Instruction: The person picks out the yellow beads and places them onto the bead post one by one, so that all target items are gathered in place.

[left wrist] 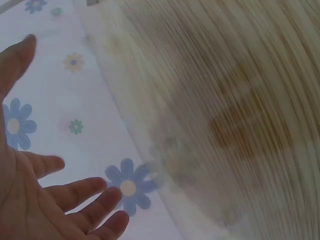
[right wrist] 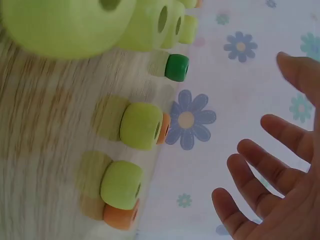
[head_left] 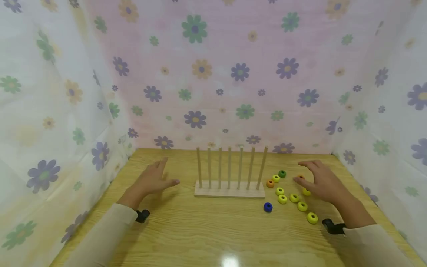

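A pale wooden rack (head_left: 230, 190) with several upright pegs stands mid-table. Left of it, my left hand (head_left: 151, 180) hovers over the wood, fingers spread and holding nothing; the left wrist view shows the same loose left hand (left wrist: 55, 200). Over on the right, my right hand (head_left: 325, 181) is held above the beads, its thumb and fingers apart. Nothing is in the right hand (right wrist: 275, 175) in the right wrist view. Near it lie several yellow beads (head_left: 302, 206), a green bead (head_left: 282, 174), an orange bead (head_left: 270, 184) and a blue bead (head_left: 268, 207). Another orange bead is partly hidden by the right hand.
The wood-grain table (head_left: 200, 230) is bordered by flower-patterned cloth (head_left: 220, 74) at the back and both sides. A dark strap mount (head_left: 333, 227) sits at the right wrist, and a similar black piece (head_left: 142, 216) at the left.
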Demonstrator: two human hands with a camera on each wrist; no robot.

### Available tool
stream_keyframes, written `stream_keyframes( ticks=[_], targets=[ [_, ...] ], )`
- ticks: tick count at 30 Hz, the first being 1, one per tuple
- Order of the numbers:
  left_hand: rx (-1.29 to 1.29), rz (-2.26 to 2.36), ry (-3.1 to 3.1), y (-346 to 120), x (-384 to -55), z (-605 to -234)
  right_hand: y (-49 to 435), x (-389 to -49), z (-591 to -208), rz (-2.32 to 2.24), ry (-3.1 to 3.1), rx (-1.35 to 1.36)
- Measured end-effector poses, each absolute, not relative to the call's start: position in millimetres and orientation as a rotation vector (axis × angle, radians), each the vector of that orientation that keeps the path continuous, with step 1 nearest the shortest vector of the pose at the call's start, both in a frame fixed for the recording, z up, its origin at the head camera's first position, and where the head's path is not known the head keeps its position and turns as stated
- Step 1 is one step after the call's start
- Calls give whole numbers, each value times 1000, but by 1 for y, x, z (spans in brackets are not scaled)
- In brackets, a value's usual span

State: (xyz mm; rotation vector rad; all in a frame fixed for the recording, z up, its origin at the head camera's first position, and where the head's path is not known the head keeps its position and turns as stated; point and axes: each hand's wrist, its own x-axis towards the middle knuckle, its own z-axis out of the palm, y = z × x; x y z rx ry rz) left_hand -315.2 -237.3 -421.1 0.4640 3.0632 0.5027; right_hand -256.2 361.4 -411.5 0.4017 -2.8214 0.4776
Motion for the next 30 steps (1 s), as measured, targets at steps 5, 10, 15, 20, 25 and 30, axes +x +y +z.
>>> stream_keyframes(
  ticks=[5, 10, 15, 20, 25, 30],
  targets=[
    [474, 761, 2915, -222, -319, -430, 369, -255, -416, 594, -2824, 367],
    [473, 949, 2813, -206, -318, -437, 379, -255, -427, 707, -2837, 315],
    [514, 1116, 2724, -188, -317, -441, 388, -256, -438, 824, -2842, 254],
    [515, 1254, 2644, -178, -318, -447, 391, -259, -444, 910, -2858, 216],
    [488, 1339, 2581, -169, -318, -448, 394, -259, -448, 965, -2856, 233],
    [463, 1393, 2526, -165, -318, -447, 403, -259, -455, 991, -2870, 235]
  ],
)
